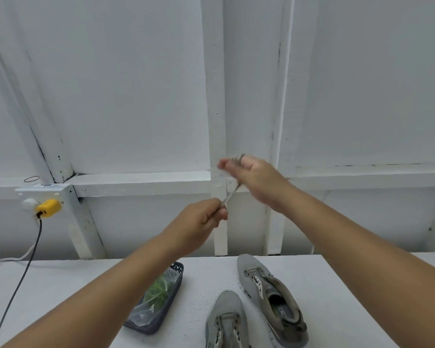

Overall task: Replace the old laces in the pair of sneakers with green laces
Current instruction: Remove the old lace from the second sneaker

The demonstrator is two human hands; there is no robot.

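Two grey sneakers stand on the white table: one point(271, 297) at the right with no lace in its eyelets, the other point(226, 322) at the bottom edge, partly cut off. Both hands are raised in front of the wall. My left hand point(204, 219) pinches one end of a grey old lace point(230, 194), which runs taut up to my right hand point(251, 177). The right hand is blurred and has the lace wound around its fingers. Green laces point(158, 290) lie in a clear plastic bag inside a dark basket point(172, 295), left of the sneakers.
A white panelled wall rises directly behind the table. At the left a yellow plug point(48, 208) sits in a wall socket, and its dark cable point(23, 272) hangs down across the table's left part. A thin ring point(31, 179) lies on the ledge.
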